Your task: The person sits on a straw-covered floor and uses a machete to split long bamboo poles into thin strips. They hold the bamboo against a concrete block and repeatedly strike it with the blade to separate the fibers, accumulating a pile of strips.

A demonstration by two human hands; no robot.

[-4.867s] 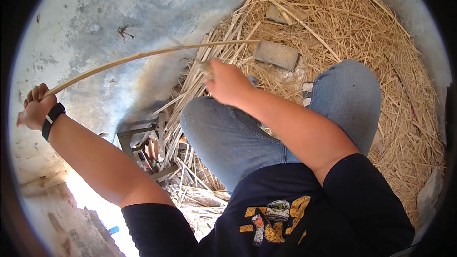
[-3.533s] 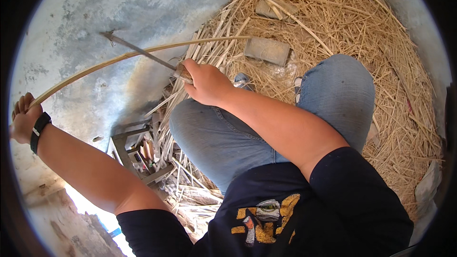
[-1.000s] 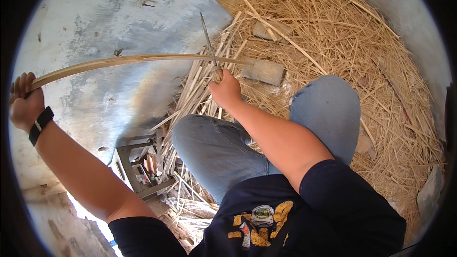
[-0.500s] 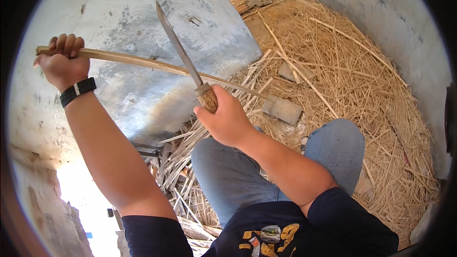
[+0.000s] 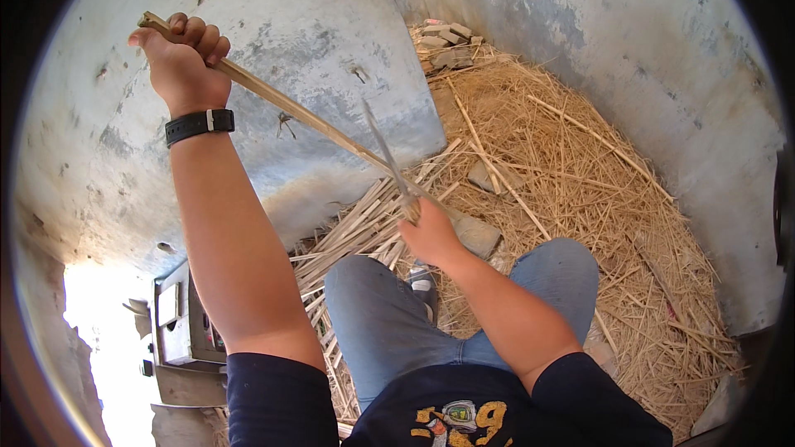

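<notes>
My left hand (image 5: 186, 70), with a black strap on its wrist, is closed around the upper end of a long bamboo strip (image 5: 290, 108). The strip slants down to the right, toward the floor between my knees and the wall. In my right hand (image 5: 435, 234) is a knife (image 5: 383, 147), gripped by its wooden handle. Its long blade points up and a little left, crossing the strip's lower part in the picture; whether they touch I cannot tell. Partly hidden behind my right hand, a grey block (image 5: 479, 237) lies below the strip's lower end.
Straw-like shavings (image 5: 571, 165) cover the floor ahead and right. Split strips (image 5: 356, 228) lie in a pile by my left knee. Weathered walls (image 5: 629, 58) close in ahead, left and right. Bricks (image 5: 447, 36) are stacked at the far corner, and a metal-sided box (image 5: 184, 327) stands at left.
My right hand has lowered the knife toward the strip's lower part. The left hand appears higher and further right, and the strip slopes more steeply. The whole view has shifted somewhat.
</notes>
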